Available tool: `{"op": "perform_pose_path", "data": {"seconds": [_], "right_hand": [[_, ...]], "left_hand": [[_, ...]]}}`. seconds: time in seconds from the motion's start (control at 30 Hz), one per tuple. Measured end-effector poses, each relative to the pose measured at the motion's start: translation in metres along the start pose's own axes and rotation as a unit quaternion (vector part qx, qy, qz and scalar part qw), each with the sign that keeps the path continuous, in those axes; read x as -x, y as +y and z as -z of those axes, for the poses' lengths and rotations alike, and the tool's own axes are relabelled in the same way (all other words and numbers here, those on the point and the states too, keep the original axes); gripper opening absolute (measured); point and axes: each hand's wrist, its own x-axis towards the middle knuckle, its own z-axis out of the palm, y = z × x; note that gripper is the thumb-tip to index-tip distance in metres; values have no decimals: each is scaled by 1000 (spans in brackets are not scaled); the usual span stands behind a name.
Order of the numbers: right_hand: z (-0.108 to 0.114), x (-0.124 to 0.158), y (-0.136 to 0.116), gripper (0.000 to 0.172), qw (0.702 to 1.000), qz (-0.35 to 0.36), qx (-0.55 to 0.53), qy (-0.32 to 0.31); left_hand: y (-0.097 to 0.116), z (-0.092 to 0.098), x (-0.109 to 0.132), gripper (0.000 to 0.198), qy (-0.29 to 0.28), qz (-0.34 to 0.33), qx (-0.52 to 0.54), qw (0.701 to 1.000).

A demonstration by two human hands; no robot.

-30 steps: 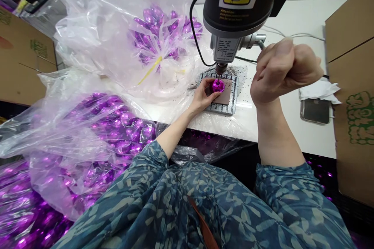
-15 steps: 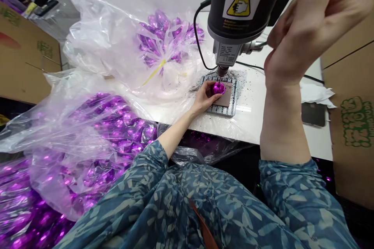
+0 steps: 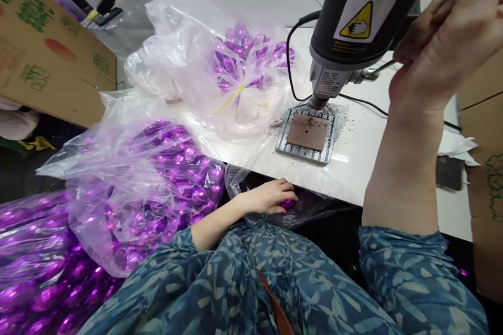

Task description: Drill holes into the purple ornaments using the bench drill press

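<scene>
My left hand (image 3: 269,197) is over an open clear plastic bag (image 3: 236,178) at the table's front edge, its fingers curled round a shiny purple ball (image 3: 288,203). Up at the right, my right hand (image 3: 444,36) is closed at the lever (image 3: 383,67) of a small black drill press (image 3: 361,31); the grip itself is hidden by the fingers. Under the drill's chuck (image 3: 317,102), a brown square board (image 3: 308,138) with a small hole lies on the slotted metal base (image 3: 283,145). Dark shavings are scattered around it.
Large clear bags of purple balls (image 3: 173,167) fill the left side, and a tied bag (image 3: 236,57) lies on the table behind. Cardboard boxes (image 3: 58,57) stand on both sides. A phone (image 3: 449,172) and white tissue (image 3: 458,145) lie at the right. A black cable (image 3: 365,104) crosses the tabletop.
My left hand has taken the purple ball off the board and brought it down toward me, over the bag at the table edge. My right hand stays at the lever. The view has shifted.
</scene>
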Motion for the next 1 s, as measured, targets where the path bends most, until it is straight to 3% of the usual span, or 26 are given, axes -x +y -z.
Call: {"op": "perform_pose_path", "data": {"seconds": [0.1,0.17,0.27,0.4,0.43,0.5,0.57,0.63,0.73,0.8,0.9,1.0], "right_hand": [[-1,1,0,48,1000,-1,-2,6],[0,4,-2,48,1000,0,2,5],[2,6,-2,47,1000,7,14,-10],[2,-1,11,54,998,39,-38,21],[2,-4,15,55,997,48,-57,33],[3,-8,24,55,994,62,-82,39],[4,-10,31,53,994,70,-86,19],[6,-12,36,53,992,83,-92,32],[9,-11,39,55,991,85,-73,69],[12,-7,34,58,994,67,-42,75],[17,1,23,65,999,19,4,37],[23,5,18,67,999,-6,27,37]], "left_hand": [[-4,0,0,36,49,-20,4,999],[-14,15,-6,39,170,-36,58,983],[-46,65,-30,43,373,-3,117,920],[-118,144,-79,21,462,142,140,864],[-135,159,-91,17,454,190,139,859],[-161,179,-110,15,366,309,79,874],[-175,190,-122,24,293,401,-13,868],[-183,196,-127,41,294,430,-95,848],[-200,211,-129,58,370,382,-169,830],[-221,223,-129,54,407,324,-170,837],[-256,232,-132,48,393,256,-102,877],[-276,222,-134,40,355,251,-58,899]]}}
